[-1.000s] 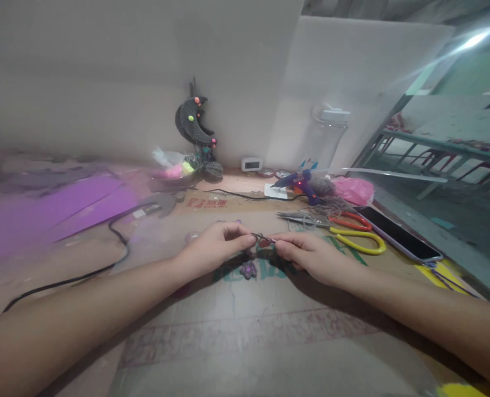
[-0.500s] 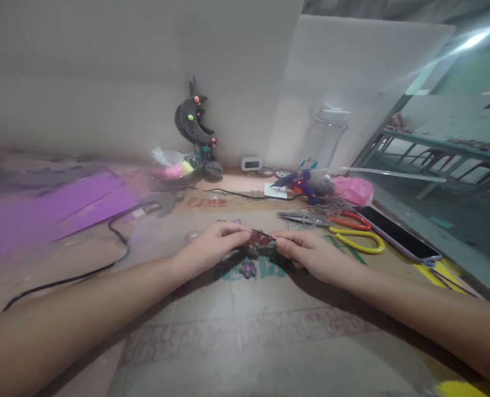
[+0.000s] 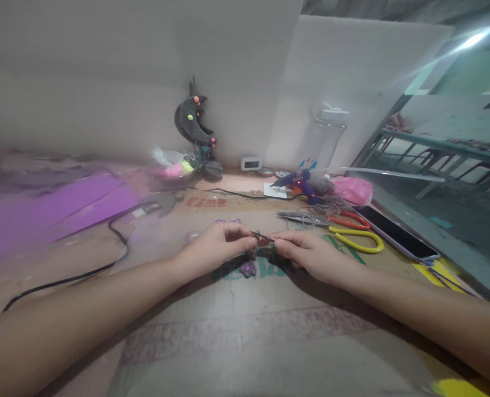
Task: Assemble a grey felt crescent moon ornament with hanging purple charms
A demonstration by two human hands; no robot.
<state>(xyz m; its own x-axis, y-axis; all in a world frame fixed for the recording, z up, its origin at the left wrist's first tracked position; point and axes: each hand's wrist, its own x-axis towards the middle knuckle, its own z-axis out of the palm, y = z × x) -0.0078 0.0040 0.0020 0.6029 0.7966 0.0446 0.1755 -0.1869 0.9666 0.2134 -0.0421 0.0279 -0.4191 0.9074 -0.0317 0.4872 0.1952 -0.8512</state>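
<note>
Both hands meet above the cardboard, pinching a thin dark strip (image 3: pixel 262 236) between them. My left hand (image 3: pixel 218 245) is closed on the strip's left end, thumb against fingers. At the other end, my right hand (image 3: pixel 311 252) grips it between thumb and forefinger. The strip's material is too small to make out. A small grey-and-purple flower (image 3: pixel 248 269) lies on the cardboard just below my left fingertips. More purple pieces (image 3: pixel 233 221) show partly behind my left hand, beside a pale round item (image 3: pixel 191 236).
Scissors (image 3: pixel 344 229) with red and yellow handles lie to the right, next to a phone (image 3: pixel 398 232). Behind are a blue glue gun (image 3: pixel 298 182), a clear bottle (image 3: pixel 325 135) and a small white clock (image 3: pixel 251 164). A dark moon ornament (image 3: pixel 191 120) stands at the wall; a black cable (image 3: pixel 118 234) runs left.
My left thumb has slid slightly right and down along the strip, and the strip's left end has dropped a little. My right hand has barely moved.
</note>
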